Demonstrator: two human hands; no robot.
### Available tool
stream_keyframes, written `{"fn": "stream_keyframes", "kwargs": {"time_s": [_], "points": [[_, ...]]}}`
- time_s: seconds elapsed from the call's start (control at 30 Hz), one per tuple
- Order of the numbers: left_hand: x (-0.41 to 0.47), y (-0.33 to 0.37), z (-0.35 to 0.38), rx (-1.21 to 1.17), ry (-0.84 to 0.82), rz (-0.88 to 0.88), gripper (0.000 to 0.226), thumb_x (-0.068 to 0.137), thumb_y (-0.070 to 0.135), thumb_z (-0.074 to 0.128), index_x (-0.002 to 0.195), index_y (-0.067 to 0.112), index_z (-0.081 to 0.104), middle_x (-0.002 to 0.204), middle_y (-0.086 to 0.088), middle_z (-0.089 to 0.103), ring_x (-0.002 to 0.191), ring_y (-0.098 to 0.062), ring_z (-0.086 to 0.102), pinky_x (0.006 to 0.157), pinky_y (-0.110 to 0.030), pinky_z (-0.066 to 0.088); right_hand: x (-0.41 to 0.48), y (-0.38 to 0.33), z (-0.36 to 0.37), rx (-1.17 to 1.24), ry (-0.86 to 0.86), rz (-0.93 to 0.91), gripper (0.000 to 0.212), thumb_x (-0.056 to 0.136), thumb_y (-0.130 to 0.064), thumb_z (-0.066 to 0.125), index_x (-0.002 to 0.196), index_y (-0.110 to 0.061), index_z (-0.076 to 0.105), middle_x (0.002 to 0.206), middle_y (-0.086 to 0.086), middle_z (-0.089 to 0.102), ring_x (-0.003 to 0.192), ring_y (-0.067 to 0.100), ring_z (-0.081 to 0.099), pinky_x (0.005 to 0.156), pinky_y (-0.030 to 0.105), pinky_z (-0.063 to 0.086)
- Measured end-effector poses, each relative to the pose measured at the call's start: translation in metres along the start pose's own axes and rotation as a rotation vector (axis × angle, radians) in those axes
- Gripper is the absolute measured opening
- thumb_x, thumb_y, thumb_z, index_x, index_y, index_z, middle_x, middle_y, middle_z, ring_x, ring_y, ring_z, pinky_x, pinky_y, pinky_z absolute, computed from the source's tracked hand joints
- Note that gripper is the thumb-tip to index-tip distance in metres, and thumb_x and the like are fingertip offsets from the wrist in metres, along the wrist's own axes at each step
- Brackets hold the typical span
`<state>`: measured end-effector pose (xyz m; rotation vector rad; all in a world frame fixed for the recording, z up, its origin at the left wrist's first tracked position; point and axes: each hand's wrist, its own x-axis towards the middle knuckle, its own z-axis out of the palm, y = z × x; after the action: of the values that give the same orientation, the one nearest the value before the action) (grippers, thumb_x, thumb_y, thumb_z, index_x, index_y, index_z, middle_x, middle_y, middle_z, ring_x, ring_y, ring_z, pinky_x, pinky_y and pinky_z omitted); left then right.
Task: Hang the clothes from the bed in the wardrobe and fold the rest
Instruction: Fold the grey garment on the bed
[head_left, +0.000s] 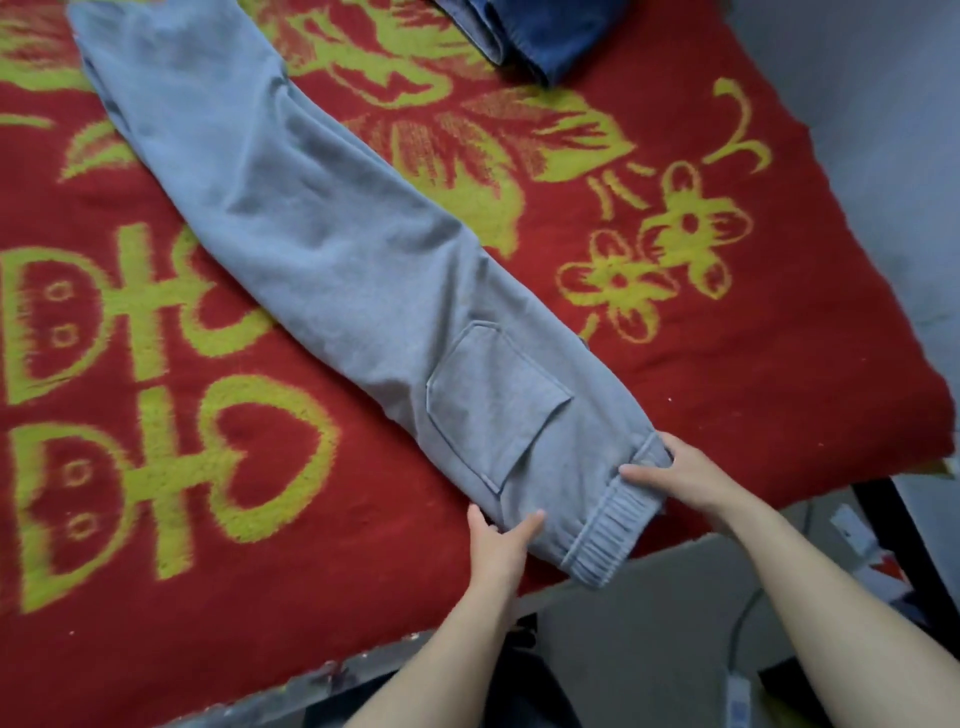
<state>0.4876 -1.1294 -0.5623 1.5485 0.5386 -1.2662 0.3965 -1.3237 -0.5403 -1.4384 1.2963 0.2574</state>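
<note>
Grey sweatpants (322, 249) lie folded lengthwise on the red and yellow bed blanket (156, 415), running diagonally from the far left to the near edge. A patch pocket (493, 405) faces up near the elastic waistband (618, 525). My left hand (501, 545) grips the near side edge of the pants just below the pocket, thumb on top. My right hand (680, 478) grips the far corner of the waistband, thumb pressed on the fabric.
Folded blue denim (535, 36) lies at the far edge of the blanket. The bed's metal frame (311, 686) runs along the near edge. To the right, beyond the blanket's edge, are a grey floor (883, 104), a cable and a power strip (737, 696).
</note>
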Motion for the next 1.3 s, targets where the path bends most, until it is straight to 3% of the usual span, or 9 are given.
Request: {"fn": "stream_keyframes", "kwargs": {"time_s": [0.1, 0.2, 0.27, 0.4, 0.7, 0.93, 1.17, 1.23, 1.3], "points": [[-0.003, -0.015, 0.012, -0.003, 0.058, -0.011, 0.026, 0.081, 0.011, 0.069, 0.103, 0.010, 0.054, 0.108, -0.010, 0.065, 0.066, -0.005, 0.054, 0.051, -0.013, 0.043, -0.007, 0.006, -0.009, 0.126, 0.001, -0.032, 0.026, 0.079, 0.000, 0.068, 0.101, -0.011, 0.059, 0.093, 0.006, 0.065, 0.078, 0.013, 0.059, 0.066, 0.017, 0.050], [-0.017, -0.032, 0.024, -0.100, 0.084, -0.048, 0.026, 0.082, 0.013, 0.068, 0.105, 0.007, 0.060, 0.100, -0.010, 0.068, 0.069, -0.011, 0.059, 0.062, -0.026, 0.052, -0.019, 0.015, -0.020, 0.275, -0.093, -0.021, 0.030, 0.081, 0.005, 0.061, 0.105, -0.013, 0.056, 0.091, 0.006, 0.064, 0.076, 0.015, 0.060, 0.067, 0.028, 0.052], [-0.031, -0.039, 0.033, -0.170, 0.095, -0.059, 0.028, 0.081, 0.007, 0.065, 0.107, 0.000, 0.059, 0.095, -0.012, 0.068, 0.073, -0.018, 0.062, 0.061, -0.028, 0.049, -0.030, 0.024, -0.032, 0.321, -0.140, -0.018, 0.033, 0.081, 0.010, 0.058, 0.102, -0.015, 0.055, 0.087, 0.005, 0.064, 0.071, 0.013, 0.062, 0.059, 0.024, 0.054], [-0.062, -0.063, 0.065, -0.345, -0.016, -0.171, 0.017, 0.084, -0.004, 0.052, 0.099, -0.004, 0.059, 0.091, -0.021, 0.067, 0.075, -0.029, 0.063, 0.068, -0.034, 0.051, -0.055, 0.052, -0.064, 0.301, -0.093, 0.042, 0.034, 0.080, 0.010, 0.060, 0.102, -0.017, 0.056, 0.087, 0.004, 0.065, 0.074, 0.018, 0.062, 0.060, 0.029, 0.053], [-0.134, -0.098, 0.150, -0.394, -0.278, -0.419, 0.008, 0.088, -0.001, 0.051, 0.085, -0.001, 0.058, 0.067, -0.016, 0.065, 0.054, -0.024, 0.063, 0.047, -0.032, 0.054, -0.108, 0.061, -0.161, 0.202, 0.150, 0.177, 0.026, 0.076, 0.010, 0.062, 0.089, -0.012, 0.059, 0.073, 0.009, 0.064, 0.055, 0.020, 0.061, 0.056, 0.028, 0.047], [-0.137, -0.022, 0.132, -0.309, -0.183, -0.365, 0.006, 0.089, 0.016, 0.056, 0.085, 0.013, 0.054, 0.068, -0.007, 0.058, 0.054, -0.016, 0.057, 0.042, -0.020, 0.049, -0.106, -0.015, -0.149, 0.136, 0.152, 0.109, 0.015, 0.079, 0.001, 0.063, 0.088, -0.008, 0.056, 0.075, 0.012, 0.060, 0.063, 0.023, 0.057, 0.052, 0.027, 0.047], [-0.132, 0.110, 0.041, -0.510, -0.059, -0.186, 0.049, 0.086, 0.005, 0.056, 0.133, 0.014, 0.048, 0.059, -0.005, 0.055, 0.026, -0.012, 0.050, 0.032, -0.021, 0.044, -0.098, -0.179, -0.058, 0.010, 0.063, -0.103, 0.012, 0.078, 0.002, 0.057, 0.070, -0.006, 0.053, 0.053, 0.005, 0.048, 0.037, 0.014, 0.046, 0.035, 0.011, 0.031], [-0.133, 0.170, 0.007, -0.495, -0.105, -0.151, 0.012, 0.089, 0.010, 0.053, 0.097, 0.013, 0.062, 0.045, -0.003, 0.057, 0.026, -0.011, 0.051, 0.033, -0.019, 0.044, -0.093, -0.243, -0.027, 0.049, 0.059, -0.164, 0.006, 0.078, 0.002, 0.057, 0.076, 0.002, 0.062, 0.045, 0.003, 0.054, 0.038, 0.012, 0.052, 0.034, 0.009, 0.031], [-0.128, 0.242, -0.027, -0.520, -0.089, -0.062, 0.023, 0.092, 0.017, 0.051, 0.070, 0.010, 0.053, 0.037, -0.002, 0.055, 0.028, -0.013, 0.053, 0.034, -0.018, 0.043, -0.083, -0.313, 0.008, 0.128, 0.069, -0.244, 0.018, 0.078, -0.001, 0.058, 0.095, 0.002, 0.063, 0.041, 0.000, 0.055, 0.034, 0.009, 0.051, 0.034, 0.010, 0.032]]}}
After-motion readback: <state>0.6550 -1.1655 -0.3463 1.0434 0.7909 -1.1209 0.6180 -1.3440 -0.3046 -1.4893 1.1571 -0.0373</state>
